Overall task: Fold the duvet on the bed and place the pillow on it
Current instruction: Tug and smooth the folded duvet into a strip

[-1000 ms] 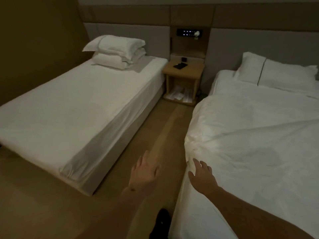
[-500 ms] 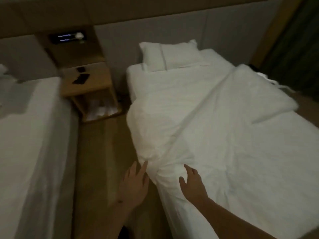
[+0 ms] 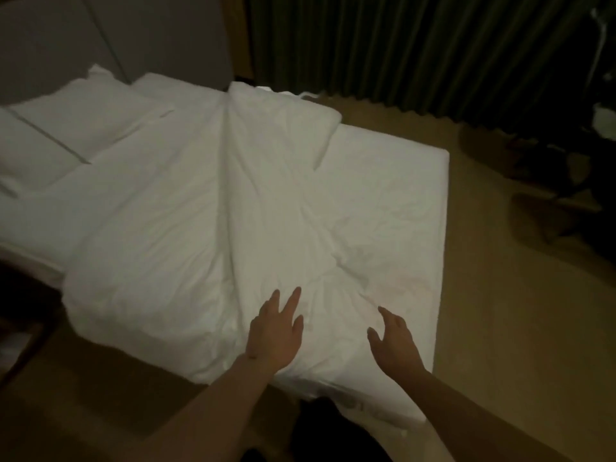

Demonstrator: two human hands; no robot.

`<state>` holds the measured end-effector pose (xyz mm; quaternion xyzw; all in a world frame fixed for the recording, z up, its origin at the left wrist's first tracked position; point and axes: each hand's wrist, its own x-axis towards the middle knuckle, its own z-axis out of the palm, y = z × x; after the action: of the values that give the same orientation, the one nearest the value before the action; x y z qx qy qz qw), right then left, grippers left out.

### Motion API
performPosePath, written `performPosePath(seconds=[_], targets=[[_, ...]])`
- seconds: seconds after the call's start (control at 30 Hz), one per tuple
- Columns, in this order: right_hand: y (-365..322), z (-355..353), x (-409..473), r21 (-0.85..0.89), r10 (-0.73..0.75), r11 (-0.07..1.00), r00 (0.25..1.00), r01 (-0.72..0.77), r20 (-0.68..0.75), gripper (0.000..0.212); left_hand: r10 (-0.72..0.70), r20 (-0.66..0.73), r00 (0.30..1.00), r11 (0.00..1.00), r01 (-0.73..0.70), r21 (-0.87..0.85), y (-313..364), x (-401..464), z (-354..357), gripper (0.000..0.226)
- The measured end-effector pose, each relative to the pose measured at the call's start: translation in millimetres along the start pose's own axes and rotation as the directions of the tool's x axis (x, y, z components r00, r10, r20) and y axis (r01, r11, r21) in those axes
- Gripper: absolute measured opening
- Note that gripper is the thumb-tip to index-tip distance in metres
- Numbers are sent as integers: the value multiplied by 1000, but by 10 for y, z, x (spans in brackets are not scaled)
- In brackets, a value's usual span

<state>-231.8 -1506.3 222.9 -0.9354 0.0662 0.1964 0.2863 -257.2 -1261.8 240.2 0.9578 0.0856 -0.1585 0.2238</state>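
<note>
A: The left hand's point(image 3: 275, 338) fingers point(image 3: 293, 300) lie straight and spread on the duvet point(image 3: 206, 235); the right hand's point(image 3: 395, 340) are apart just above it, holding nothing.

B: The risk?

A: The duvet lies rumpled across the bed point(image 3: 416, 195), bulging over the near-left edge. A shallow grip could catch the cover alone, and it may slide floorward. The pillow point(image 3: 83, 118) waits far left.

A white duvet point(image 3: 206, 208) lies rumpled across my bed point(image 3: 400, 181), one long flap doubled over down the middle, its near edge spilling over the side. The white pillow point(image 3: 83, 118) rests flat at the head.
</note>
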Motion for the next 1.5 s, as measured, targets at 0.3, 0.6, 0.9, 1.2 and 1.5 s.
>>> performPosePath(seconds=[0.3, 0.6, 0.9, 1.2, 1.5], targets=[[396, 69, 1059, 83, 135, 987, 990, -137, 28, 58, 86, 148, 985, 993, -97, 71, 395, 964, 409, 61], [1429, 386, 2785, -160, 120, 980, 993, -122, -21, 75, 42, 263, 964, 970, -102, 221, 1162, 2703, 1983, 65], [2030, 576, 3456, -98, 140, 984, 987, -147, -77, 114, -51, 269, 962, 956, -31, 290, 930, 3106, 2985, 69], [1230, 747, 2963, 338, 191, 935, 954, -105, -231, 48, -8, 207, 978, 999, 15, -32, 988, 2845, 1971, 66], [-760, 621, 1405, 71, -289, 941, 897, 330, -335, 14, -13, -49, 999, 870, -13, -492, 844, 1814, -95, 95]])
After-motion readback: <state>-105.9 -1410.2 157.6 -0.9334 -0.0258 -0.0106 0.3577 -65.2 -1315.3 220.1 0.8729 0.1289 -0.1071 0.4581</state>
